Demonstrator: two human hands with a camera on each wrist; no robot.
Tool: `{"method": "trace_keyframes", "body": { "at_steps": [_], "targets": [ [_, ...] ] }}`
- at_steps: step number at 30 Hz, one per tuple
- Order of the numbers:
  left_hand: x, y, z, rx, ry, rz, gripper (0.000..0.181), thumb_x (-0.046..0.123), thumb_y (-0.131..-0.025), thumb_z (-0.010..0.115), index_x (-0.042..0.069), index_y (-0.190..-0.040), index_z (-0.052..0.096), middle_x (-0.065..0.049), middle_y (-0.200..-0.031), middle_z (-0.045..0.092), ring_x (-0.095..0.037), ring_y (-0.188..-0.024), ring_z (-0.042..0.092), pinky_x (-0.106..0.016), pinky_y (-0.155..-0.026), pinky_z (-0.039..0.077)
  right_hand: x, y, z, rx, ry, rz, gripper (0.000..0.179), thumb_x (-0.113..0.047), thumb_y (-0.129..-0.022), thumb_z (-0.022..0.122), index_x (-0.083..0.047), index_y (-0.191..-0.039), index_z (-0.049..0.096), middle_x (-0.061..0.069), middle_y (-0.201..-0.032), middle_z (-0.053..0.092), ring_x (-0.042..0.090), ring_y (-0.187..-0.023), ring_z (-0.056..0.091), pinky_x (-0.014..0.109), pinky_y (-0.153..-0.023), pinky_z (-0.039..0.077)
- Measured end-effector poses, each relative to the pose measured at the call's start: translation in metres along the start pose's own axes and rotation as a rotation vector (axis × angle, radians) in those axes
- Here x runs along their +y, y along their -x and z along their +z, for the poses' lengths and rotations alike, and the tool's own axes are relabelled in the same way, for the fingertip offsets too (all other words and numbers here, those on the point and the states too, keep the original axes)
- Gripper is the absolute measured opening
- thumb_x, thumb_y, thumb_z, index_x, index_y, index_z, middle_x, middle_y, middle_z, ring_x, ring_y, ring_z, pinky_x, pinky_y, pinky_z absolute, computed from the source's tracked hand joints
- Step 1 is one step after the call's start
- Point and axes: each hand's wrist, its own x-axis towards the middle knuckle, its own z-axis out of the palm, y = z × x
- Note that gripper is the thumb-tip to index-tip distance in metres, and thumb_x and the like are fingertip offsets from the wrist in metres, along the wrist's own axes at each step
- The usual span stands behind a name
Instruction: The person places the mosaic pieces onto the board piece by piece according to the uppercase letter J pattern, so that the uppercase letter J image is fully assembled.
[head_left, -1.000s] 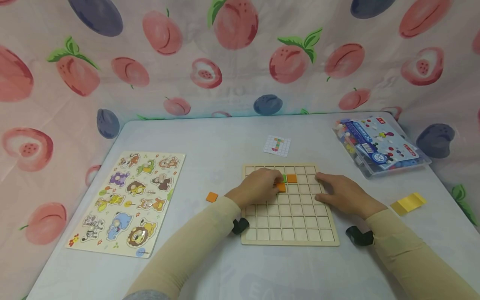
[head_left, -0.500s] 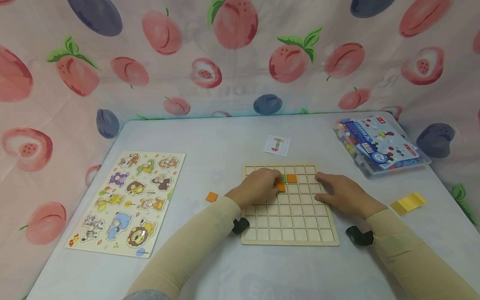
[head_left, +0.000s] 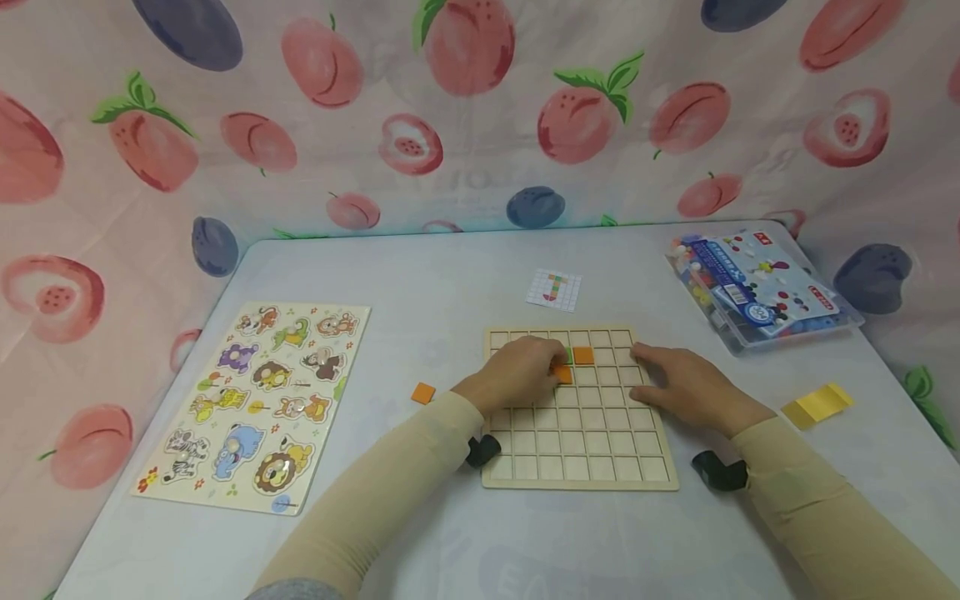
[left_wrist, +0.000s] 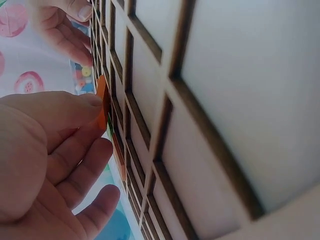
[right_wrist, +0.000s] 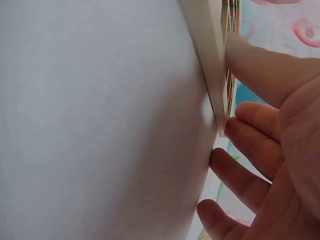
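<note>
My left hand (head_left: 525, 368) reaches over a wooden grid board (head_left: 585, 446). Between thumb and fingers it pinches an orange square tile (left_wrist: 103, 102), right at the grid's surface. Just beyond the fingers lie a green tile (head_left: 568, 357) and another orange tile (head_left: 582, 356), side by side in the grid. The left hand partly covers the green tile. At the board's right edge rests my right hand (head_left: 686, 387), its thumb (right_wrist: 260, 65) over the top face and the other fingers fairly straight beside the rim.
A loose orange tile (head_left: 423, 393) lies left of the board. Farther left is an animal puzzle board (head_left: 258, 408). A pattern card (head_left: 554, 291) sits behind the grid. At right are a plastic box (head_left: 765, 287) of colourful pieces and a folded yellow paper (head_left: 817, 407).
</note>
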Motion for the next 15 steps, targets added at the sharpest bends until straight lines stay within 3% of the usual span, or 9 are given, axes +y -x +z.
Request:
{"method": "trace_keyframes", "body": {
  "at_steps": [15],
  "targets": [
    [0.0001, -0.0029, 0.0011, -0.009, -0.012, -0.003, 0.026, 0.017, -0.096, 0.068, 0.012, -0.122, 0.067, 0.001, -0.113, 0.068, -0.013, -0.098, 0.059, -0.029, -0.09, 0.048, -0.001, 0.0011, -0.0007, 0.014, -0.003, -0.014, 0.071, -0.031, -0.093, 0.071, 0.005, -0.148, 0.043, 0.027, -0.149, 0.042, 0.05, -0.136, 0.037, 0.061, -0.109, 0.029]
  ]
}}
